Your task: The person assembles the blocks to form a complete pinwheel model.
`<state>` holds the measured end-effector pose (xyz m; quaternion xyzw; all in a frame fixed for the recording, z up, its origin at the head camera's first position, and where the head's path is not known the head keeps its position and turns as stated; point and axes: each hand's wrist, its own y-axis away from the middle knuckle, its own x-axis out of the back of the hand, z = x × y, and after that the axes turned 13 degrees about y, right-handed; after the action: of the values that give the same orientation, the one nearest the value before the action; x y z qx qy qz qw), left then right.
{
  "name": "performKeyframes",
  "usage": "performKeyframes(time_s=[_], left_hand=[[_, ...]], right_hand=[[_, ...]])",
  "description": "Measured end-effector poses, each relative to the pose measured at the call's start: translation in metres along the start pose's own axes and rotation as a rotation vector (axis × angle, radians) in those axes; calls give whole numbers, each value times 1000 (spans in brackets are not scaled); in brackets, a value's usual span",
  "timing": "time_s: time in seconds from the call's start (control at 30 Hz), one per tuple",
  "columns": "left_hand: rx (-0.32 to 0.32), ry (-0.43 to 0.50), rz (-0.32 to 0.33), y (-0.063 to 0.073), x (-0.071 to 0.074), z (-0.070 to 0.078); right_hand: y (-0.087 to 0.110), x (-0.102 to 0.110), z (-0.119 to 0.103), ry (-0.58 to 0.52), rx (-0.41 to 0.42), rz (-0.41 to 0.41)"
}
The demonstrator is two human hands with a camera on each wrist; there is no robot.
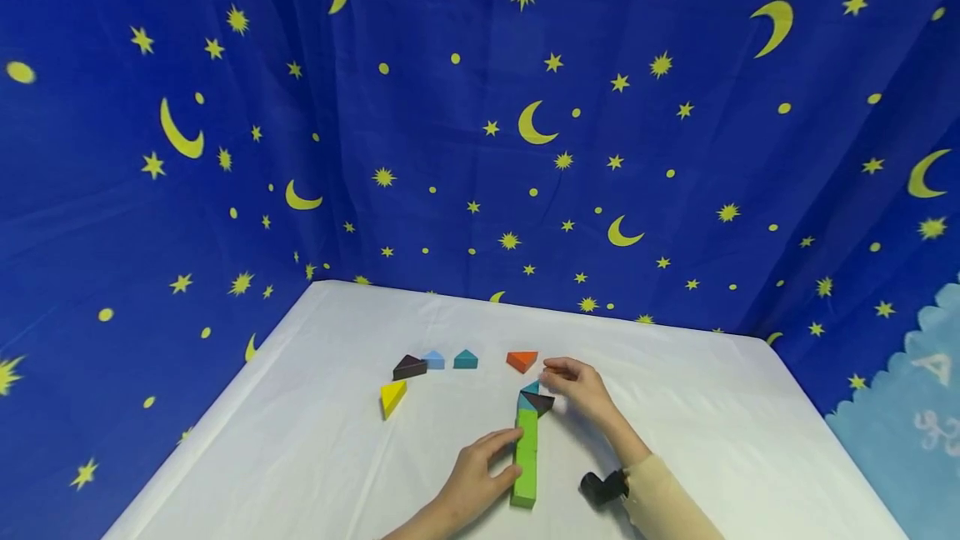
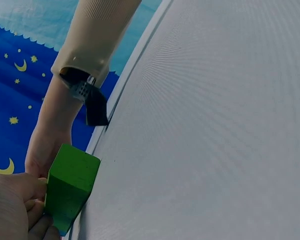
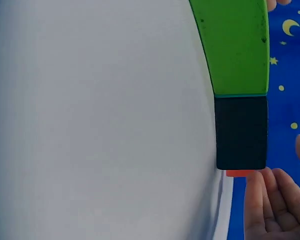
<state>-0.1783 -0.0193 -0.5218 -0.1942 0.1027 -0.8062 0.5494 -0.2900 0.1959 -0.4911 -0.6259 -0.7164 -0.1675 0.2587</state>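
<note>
A long green block (image 1: pixel 526 457) lies on the table, pointing away from me. At its far end sit a black triangular block (image 1: pixel 540 403) and blue triangular pieces (image 1: pixel 530 388), touching one another. My left hand (image 1: pixel 480 469) rests beside the green block, its thumb and fingertips against the left side. The right hand (image 1: pixel 581 390) is at the far end, just right of the blue pieces. In the right wrist view its fingers (image 3: pixel 277 200) are extended with the thumb apart, and nothing shows between them. The left wrist view shows the green block's end (image 2: pixel 72 175) beside the left fingers.
Beyond the row lies an orange triangular block (image 1: pixel 522 361). Farther left are a teal block (image 1: pixel 466 359), a light blue block (image 1: pixel 434 360), a black block (image 1: pixel 409 367) and a yellow triangular block (image 1: pixel 392 398). A blue star-patterned curtain (image 1: pixel 450 140) surrounds the white table (image 1: pixel 322 457).
</note>
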Motion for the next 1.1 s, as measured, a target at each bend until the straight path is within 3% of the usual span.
performKeyframes(time_s=[0.2,0.37,0.53,0.7,0.93,1.1], left_hand=[[36,9,2,2,0,-1],[38,8,6,3,-1,-1],[21,26,5,0,-1,-1],[3,19,18,-3,0,-3],[-2,-1,15,-2,0,-3],[4,2,12,-2,0,-3]], right_hand=[[29,4,-12,-101,-35,14],[63,-2,-22,-206,-39,-67],[87,-11,-29,-205,2,-102],[96,-18,-32,-192,61,-79],[102,-28,-23,-136,45,-27],[105,-32,-17,-83,84,-4]])
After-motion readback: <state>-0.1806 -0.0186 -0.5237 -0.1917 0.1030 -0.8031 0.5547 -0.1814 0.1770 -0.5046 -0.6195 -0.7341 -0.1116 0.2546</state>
